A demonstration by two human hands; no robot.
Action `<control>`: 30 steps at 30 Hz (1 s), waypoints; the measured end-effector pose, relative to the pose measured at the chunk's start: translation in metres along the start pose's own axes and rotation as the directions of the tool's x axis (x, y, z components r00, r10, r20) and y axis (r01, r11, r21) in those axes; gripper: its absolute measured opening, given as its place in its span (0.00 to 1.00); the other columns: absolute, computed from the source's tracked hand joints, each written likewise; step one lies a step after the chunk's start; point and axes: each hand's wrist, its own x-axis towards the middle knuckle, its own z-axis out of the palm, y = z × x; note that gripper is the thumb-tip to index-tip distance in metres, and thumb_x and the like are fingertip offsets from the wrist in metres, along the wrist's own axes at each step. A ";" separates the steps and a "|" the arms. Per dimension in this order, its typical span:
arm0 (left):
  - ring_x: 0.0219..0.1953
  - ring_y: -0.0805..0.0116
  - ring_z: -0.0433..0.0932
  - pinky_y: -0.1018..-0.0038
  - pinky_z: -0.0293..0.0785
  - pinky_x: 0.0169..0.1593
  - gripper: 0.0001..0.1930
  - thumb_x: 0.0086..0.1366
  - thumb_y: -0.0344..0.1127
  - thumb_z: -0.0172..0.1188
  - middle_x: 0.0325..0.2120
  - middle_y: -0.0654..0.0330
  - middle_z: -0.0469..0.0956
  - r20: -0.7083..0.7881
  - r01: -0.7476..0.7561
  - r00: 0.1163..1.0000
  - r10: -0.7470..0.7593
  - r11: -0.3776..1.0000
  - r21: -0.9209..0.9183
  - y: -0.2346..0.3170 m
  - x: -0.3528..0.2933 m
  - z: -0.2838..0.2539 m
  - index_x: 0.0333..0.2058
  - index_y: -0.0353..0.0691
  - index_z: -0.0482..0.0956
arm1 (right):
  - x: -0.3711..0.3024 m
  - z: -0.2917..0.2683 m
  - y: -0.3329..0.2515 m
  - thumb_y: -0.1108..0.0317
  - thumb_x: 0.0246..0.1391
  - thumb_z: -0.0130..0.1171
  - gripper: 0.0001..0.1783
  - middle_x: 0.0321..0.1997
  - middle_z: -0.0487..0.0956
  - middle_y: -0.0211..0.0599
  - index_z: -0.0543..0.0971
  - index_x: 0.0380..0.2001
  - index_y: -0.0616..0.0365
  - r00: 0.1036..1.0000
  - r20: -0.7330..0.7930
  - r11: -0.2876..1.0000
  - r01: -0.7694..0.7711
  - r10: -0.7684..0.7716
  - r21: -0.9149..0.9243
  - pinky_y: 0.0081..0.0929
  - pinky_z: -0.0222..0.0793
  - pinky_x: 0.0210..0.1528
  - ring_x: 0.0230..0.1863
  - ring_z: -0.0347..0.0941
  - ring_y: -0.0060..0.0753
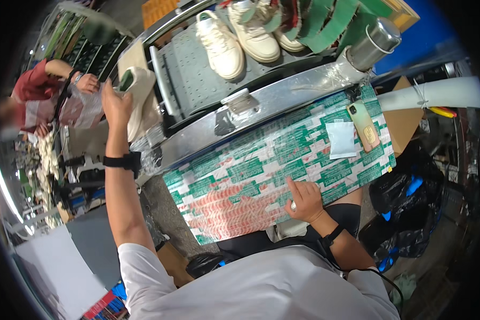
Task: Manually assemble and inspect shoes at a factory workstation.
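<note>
Handling of a single shoe at the side of the line. My left hand [117,104], raised at the upper left of the frame, lies against a cream low-top sneaker [140,98] with a dark green lining; the fingers are partly hidden, so I cannot tell whether the hand grips the shoe or merely touches it. This sneaker sits just left of the grey perforated tray [184,64], apart from the laced cream sneakers [220,45] standing on the tray at the top of the frame. My right hand [305,201], right of centre, is loosely open over the green-and-white printed table cover [240,178], its index finger extended and the others bent; a small white spot near the thumb is too small to identify. A flat white packet [342,140] and a smartphone [364,127] lie on the cover at the right, beyond the reach of these fingers. At the upper left a co-worker's hand [88,83] is near mine but separate from it. I judge the step in hand to be a one-handed reach to the shoe, the right hand taking no part. As I read it, the next move calls for a secure hold around the shoe's collar, enough clearance from the tray's pale end handle [164,80], and care not to brush the co-worker's hand
</note>
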 end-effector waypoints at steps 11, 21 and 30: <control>0.40 0.62 0.91 0.63 0.88 0.43 0.34 0.56 0.46 0.88 0.45 0.51 0.92 0.565 0.599 0.780 -0.268 0.581 -0.551 0.301 0.038 0.131 0.51 0.23 0.87 | 0.003 -0.005 0.002 0.65 0.49 0.65 0.41 0.49 0.82 0.41 0.79 0.69 0.67 0.999 -0.016 0.999 -0.032 0.031 -0.009 0.43 0.76 0.51 0.45 0.80 0.44; 0.54 0.64 0.86 0.68 0.83 0.57 0.30 0.76 0.38 0.64 0.58 0.54 0.84 0.510 0.547 0.829 -0.231 0.146 -0.824 0.208 -0.134 -0.062 0.71 0.32 0.70 | -0.007 -0.008 0.005 0.67 0.48 0.65 0.43 0.49 0.81 0.43 0.77 0.71 0.68 0.999 -0.041 0.999 -0.005 0.008 0.050 0.43 0.76 0.52 0.46 0.79 0.46; 0.61 0.55 0.81 0.60 0.78 0.64 0.48 0.60 0.41 0.83 0.60 0.44 0.81 0.529 0.693 0.718 -0.453 0.399 -0.600 0.310 -0.421 -0.090 0.72 0.28 0.66 | -0.006 0.008 0.001 0.64 0.49 0.68 0.47 0.53 0.81 0.46 0.73 0.76 0.61 0.998 -0.061 0.999 0.004 -0.002 0.042 0.52 0.73 0.58 0.52 0.77 0.55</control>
